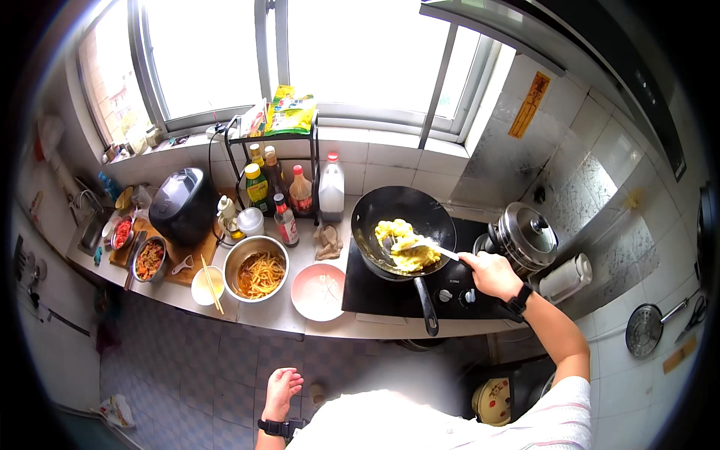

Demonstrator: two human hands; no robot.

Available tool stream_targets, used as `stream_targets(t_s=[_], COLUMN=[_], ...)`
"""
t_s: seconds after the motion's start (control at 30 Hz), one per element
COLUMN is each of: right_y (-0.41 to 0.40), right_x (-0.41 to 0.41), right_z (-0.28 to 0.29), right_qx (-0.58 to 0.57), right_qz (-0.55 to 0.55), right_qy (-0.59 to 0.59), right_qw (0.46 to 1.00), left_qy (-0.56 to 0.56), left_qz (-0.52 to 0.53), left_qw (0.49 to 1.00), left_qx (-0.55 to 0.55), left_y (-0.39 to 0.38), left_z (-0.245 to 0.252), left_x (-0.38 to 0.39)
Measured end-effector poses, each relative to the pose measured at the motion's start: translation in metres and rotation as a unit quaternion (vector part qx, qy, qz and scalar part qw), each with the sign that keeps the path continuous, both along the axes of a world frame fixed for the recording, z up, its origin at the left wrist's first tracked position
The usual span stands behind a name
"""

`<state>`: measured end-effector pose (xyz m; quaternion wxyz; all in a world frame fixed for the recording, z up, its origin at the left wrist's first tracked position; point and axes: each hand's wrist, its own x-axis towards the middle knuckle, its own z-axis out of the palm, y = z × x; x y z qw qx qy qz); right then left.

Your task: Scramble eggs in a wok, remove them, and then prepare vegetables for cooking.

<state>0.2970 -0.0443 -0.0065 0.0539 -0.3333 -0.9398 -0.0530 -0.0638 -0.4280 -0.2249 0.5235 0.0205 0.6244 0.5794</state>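
My right hand (495, 275) grips the pale handle of a spatula (444, 251) whose head is among yellow scrambled eggs (410, 256). The eggs lie in a black wok (368, 216) on the left part of a black gas cooktop (394, 298). The wok's handle points toward me. My left hand (284, 388) hangs low over the floor, loosely curled, with nothing in it. Left of the cooktop sit a pink bowl (315, 292), wet inside, and a steel pot (229, 270) of cut strips in brownish liquid.
Chopsticks (211, 284) rest across a pale bowl (198, 292). Beyond are a bowl of chopped food (149, 261), a black rice cooker (180, 205) and bottles (301, 194) by a rack (315, 121). A lidded steel pot (526, 239) and white pitcher (565, 281) stand right; a range hood (562, 34) overhangs.
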Motion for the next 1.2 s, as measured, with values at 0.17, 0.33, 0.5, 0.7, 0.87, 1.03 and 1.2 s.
stream_targets(t_s=[0.17,0.33,0.5,0.7,0.87,1.03,1.2], right_y=[0.022,-0.009,-0.019,0.028,0.013,-0.006,-0.009], right_x=[-0.035,-0.015,0.023,-0.010,-0.047,0.007,0.007], right_z=[-0.067,-0.004,0.061,-0.035,-0.046,0.043,0.043], right_qx=[-0.028,-0.064,-0.054,-0.010,-0.114,-0.177,-0.274], right_qz=[-0.006,0.028,0.018,-0.048,-0.001,0.049,0.062], right_qy=[0.118,0.033,-0.020,0.075,0.093,0.043,0.040], right_qw=[0.993,0.997,0.998,0.996,0.989,0.982,0.959], left_qy=[-0.003,-0.004,0.005,0.007,0.002,0.003,0.002], left_qz=[-0.021,-0.007,0.007,-0.018,-0.021,-0.008,0.000], left_qw=[1.000,1.000,1.000,1.000,1.000,1.000,1.000], left_qx=[-0.001,-0.003,-0.015,0.013,0.016,0.008,-0.015], left_y=[0.007,0.000,-0.007,0.007,0.015,0.005,0.002], left_z=[-0.003,-0.004,-0.005,0.005,0.006,0.004,-0.001], left_x=[0.003,0.003,0.001,0.004,0.008,0.008,0.002])
